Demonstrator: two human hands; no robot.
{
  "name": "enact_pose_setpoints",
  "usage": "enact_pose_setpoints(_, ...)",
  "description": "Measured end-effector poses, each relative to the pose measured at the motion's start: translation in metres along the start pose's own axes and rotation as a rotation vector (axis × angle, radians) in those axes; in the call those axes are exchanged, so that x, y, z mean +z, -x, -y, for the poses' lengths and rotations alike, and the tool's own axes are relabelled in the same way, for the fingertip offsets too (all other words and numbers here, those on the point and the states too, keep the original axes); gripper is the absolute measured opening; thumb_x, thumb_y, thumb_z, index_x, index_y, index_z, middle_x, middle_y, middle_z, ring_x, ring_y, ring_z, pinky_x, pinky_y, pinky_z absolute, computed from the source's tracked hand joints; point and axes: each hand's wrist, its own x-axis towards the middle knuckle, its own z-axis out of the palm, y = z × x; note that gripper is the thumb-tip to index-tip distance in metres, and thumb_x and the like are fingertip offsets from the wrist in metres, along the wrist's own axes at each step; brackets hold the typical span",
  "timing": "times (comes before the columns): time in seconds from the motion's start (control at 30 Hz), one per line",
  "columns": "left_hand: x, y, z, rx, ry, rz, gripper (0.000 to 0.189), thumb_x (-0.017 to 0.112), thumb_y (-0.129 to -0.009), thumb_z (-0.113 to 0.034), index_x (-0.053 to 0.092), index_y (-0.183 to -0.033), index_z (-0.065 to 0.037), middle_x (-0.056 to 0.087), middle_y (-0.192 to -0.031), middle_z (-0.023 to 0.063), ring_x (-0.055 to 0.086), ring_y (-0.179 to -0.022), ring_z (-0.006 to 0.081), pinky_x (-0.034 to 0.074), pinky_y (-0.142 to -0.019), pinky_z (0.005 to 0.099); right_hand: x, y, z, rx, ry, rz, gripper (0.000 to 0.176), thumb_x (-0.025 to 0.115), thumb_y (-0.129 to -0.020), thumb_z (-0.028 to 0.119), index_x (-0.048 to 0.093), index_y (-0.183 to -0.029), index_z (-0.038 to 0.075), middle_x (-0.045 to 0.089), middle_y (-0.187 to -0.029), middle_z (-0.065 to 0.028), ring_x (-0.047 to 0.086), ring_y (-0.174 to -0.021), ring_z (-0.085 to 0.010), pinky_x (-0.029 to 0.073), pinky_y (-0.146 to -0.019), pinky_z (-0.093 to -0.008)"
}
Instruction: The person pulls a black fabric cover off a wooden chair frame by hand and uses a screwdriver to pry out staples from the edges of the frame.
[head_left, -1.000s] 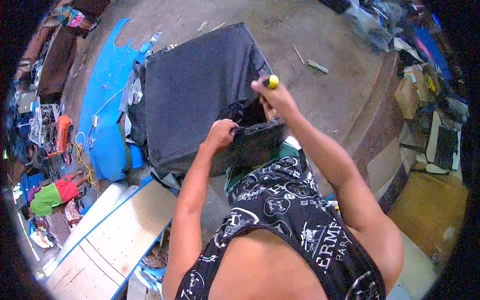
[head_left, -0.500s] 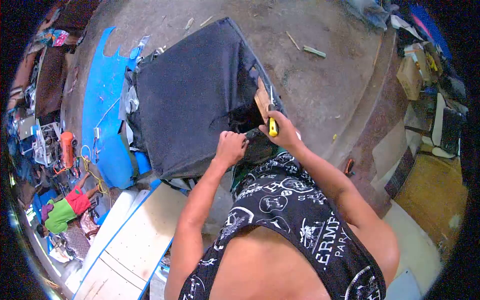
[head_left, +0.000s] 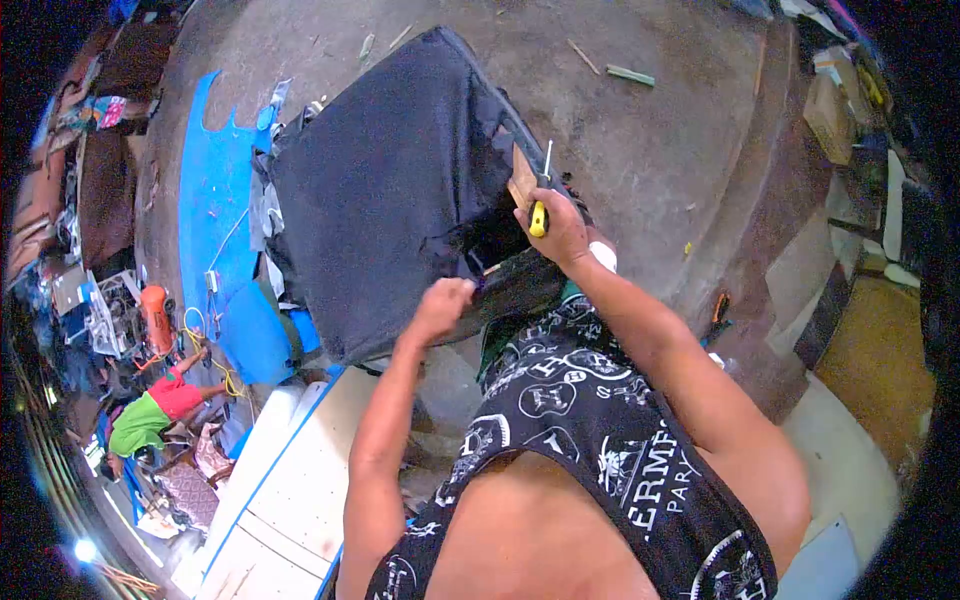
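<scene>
A large piece covered in black fabric (head_left: 370, 190) stands in front of me, with the cloth torn away at its near right corner. Wood (head_left: 521, 178) shows through that gap, along the right edge. My right hand (head_left: 562, 232) is closed around a screwdriver (head_left: 539, 219) with a yellow and black handle, its shaft pointing up and away from me. My left hand (head_left: 442, 310) is closed at the near edge, its fingertips pinching the loose black cloth beside the torn opening. The hand is slightly blurred.
Blue sheet material (head_left: 218, 190) lies on the floor at the left. A white board with blue edging (head_left: 290, 490) is near my left arm. Another person (head_left: 150, 415) bends down at the far left, near an orange tank (head_left: 157, 318). An orange-handled tool (head_left: 720, 308) lies at the right.
My left hand has moved down and slightly left, toward me, opening the cloth gap wider. The right hand with the screwdriver has shifted slightly; the shaft now stands clear of the edge.
</scene>
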Motion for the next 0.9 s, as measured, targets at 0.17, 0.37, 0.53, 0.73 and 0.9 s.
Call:
enact_pose_setpoints(0.17,-0.036,-0.016,0.021,0.229,0.030,-0.741,0.032,0.071,-0.088,-0.025,0.060,-0.107,-0.002,0.064,-0.103,0.0103,0.060,-0.094,0.0240,0.047,-0.088,0.0354,0.012,0.007,0.030,-0.080,-0.036,-0.046,0.036,0.081,-0.077,0.016,0.058,-0.102,0.007,0.062,-0.087,-0.0122,0.062,-0.085,-0.0356,0.049,-0.080,-0.0424)
enact_pose_setpoints(0.37,-0.009,-0.007,-0.008,0.274,-0.357,-0.056,0.079,0.077,-0.078,-0.047,0.048,-0.134,-0.001,0.054,-0.130,0.0203,0.050,-0.120,0.0373,0.040,-0.102,0.0453,0.037,0.020,0.035,0.023,0.133,0.039,0.030,0.079,-0.078,0.022,0.062,-0.099,0.010,0.067,-0.092,-0.0079,0.064,-0.088,-0.0329,0.050,-0.084,-0.0416)
enact_pose_setpoints(0.53,0.021,-0.024,-0.025,-0.217,-0.562,-0.222,0.083,0.068,-0.082,-0.056,0.044,-0.135,0.003,0.046,-0.136,0.0243,0.043,-0.126,0.0405,0.033,-0.108,0.0506,0.042,0.024,0.036,-0.081,0.299,0.050,0.031,0.078,-0.080,0.024,0.061,-0.102,0.011,0.068,-0.089,-0.0073,0.066,-0.086,-0.0294,0.050,-0.084,-0.0416)
enact_pose_setpoints(0.73,0.012,-0.036,0.014,0.678,-0.657,-0.277,0.055,0.069,-0.084,-0.039,0.055,-0.126,-0.006,0.055,-0.127,0.0176,0.046,-0.125,0.0353,0.033,-0.109,0.0498,0.046,0.025,0.033,-0.082,0.437,0.098,0.034,0.075,-0.082,0.026,0.058,-0.109,0.015,0.067,-0.092,-0.0092,0.064,-0.091,-0.0315,0.047,-0.088,-0.0419)
enact_pose_setpoints(0.9,-0.014,-0.051,0.007,0.814,-0.926,0.095,0.035,0.064,-0.087,-0.043,0.063,-0.101,-0.011,0.066,-0.097,0.0085,0.058,-0.103,0.0280,0.035,-0.109,0.0449,0.044,0.024,0.036,-0.044,0.443,0.163,0.029,0.072,-0.085,0.029,0.057,-0.106,0.015,0.064,-0.090,-0.0108,0.063,-0.091,-0.0335,0.045,-0.082,-0.0424)
